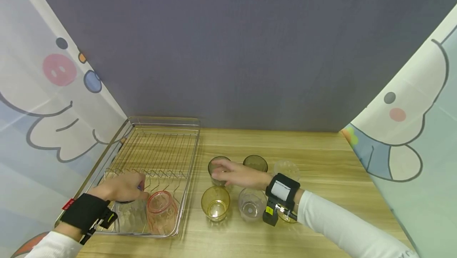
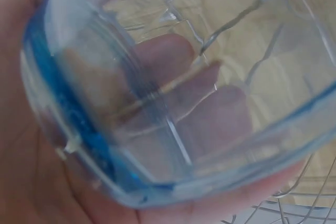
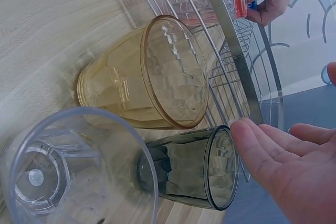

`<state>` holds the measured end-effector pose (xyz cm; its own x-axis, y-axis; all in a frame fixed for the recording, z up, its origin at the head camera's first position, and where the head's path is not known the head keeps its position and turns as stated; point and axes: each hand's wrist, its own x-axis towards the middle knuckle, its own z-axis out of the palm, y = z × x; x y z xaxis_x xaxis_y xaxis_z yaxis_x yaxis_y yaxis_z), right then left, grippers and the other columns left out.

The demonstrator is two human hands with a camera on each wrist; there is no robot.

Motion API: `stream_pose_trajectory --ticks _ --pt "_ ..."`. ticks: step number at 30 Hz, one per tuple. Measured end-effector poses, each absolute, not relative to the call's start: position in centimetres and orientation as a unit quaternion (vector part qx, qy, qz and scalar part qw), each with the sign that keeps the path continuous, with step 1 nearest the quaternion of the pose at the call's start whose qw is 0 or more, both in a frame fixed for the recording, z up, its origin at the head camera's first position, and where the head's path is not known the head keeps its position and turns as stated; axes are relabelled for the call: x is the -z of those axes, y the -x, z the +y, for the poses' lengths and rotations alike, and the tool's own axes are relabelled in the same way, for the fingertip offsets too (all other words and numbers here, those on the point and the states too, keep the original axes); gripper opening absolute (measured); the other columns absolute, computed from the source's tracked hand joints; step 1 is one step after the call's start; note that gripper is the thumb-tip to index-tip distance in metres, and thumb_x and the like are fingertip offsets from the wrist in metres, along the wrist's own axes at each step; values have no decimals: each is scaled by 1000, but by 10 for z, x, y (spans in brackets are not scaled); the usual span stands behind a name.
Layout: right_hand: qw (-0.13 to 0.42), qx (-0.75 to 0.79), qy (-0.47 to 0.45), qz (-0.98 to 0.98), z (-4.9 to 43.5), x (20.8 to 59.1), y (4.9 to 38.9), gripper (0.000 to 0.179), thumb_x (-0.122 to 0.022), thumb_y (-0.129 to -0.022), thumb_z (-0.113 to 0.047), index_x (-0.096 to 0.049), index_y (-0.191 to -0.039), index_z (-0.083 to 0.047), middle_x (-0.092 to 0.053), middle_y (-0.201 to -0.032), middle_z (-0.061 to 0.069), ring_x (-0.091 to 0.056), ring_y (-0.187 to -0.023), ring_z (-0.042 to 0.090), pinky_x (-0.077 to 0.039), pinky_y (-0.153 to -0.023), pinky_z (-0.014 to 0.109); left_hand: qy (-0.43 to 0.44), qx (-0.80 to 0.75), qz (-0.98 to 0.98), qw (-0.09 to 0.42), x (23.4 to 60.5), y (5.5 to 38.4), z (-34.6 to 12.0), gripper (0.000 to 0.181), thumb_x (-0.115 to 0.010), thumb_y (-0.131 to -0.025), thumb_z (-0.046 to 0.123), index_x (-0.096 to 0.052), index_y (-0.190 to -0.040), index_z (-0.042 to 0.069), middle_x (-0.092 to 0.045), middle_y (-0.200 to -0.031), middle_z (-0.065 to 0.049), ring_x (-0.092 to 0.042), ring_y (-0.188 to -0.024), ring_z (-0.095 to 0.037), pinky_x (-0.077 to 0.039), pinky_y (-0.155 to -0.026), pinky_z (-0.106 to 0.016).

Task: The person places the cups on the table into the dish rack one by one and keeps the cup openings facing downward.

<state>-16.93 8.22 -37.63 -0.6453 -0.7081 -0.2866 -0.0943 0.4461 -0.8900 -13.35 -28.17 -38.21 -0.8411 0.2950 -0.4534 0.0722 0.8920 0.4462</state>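
Observation:
My left hand (image 1: 125,186) grips a clear glass with a blue band (image 2: 79,114) over the front of the wire rack. Through the glass its fingers show in the left wrist view. Right beside it in the rack stands a clear glass with a red band (image 1: 162,213). My right hand (image 1: 235,174) reaches over a grey glass (image 3: 189,169) on the table, fingers extended, with the fingertips close by its rim. An amber glass (image 1: 216,203) stands in front of the grey one, and a clear glass (image 1: 252,205) is to its right.
The wire rack (image 1: 197,147) takes up the left of the table (image 1: 285,143). Behind my right forearm are another grey glass (image 1: 255,162) and a clear glass (image 1: 287,168). A yellowish glass (image 1: 287,217) is partly hidden under that wrist. A dark panel (image 1: 232,71) closes off the back.

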Motion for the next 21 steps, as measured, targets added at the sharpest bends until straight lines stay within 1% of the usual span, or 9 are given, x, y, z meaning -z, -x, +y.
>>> stream_pose_trajectory --ticks 5,8,13,15,21 --pt "333 460 256 782 82 378 169 61 -48 -103 -41 -30 -154 -13 -47 -149 13 -56 -128 25 -51 -99 32 -93 -209 937 262 383 133 -280 21 -71 -86 22 -58 -92 7 -38 -57 3 -31 -50 -11 -26 -48 -24" --pt "334 460 255 782 82 378 168 61 -48 -103 -40 -30 -155 -13 -47 -149 13 -56 -128 26 -51 -99 32 -93 -197 942 255 384 133 -279 21 -70 -87 22 -57 -91 6 -40 -62 2 -35 -53 -12 -28 -50 -24" --pt "335 460 254 782 83 379 168 62 -48 -103 -40 -29 -155 -13 -47 -150 13 -55 -128 25 -51 -98 32 -92 -188 946 246 384 132 -279 21 -70 -87 23 -57 -89 7 -41 -63 2 -36 -54 -12 -28 -51 -24" --pt "336 460 254 781 84 379 168 63 -48 -103 -41 -29 -155 -12 -46 -150 13 -55 -128 25 -51 -98 32 -86 -192 946 245 384 131 -279 20 -70 -87 23 -58 -87 7 -39 -61 2 -34 -52 -12 -28 -51 -24" --pt "340 463 251 779 85 380 169 65 -49 -102 -41 -28 -155 -11 -45 -150 14 -52 -132 28 -50 -100 33 -65 -190 952 232 383 130 -279 22 -68 -90 26 -58 -84 7 -41 -63 0 -34 -52 -13 -30 -52 -28"
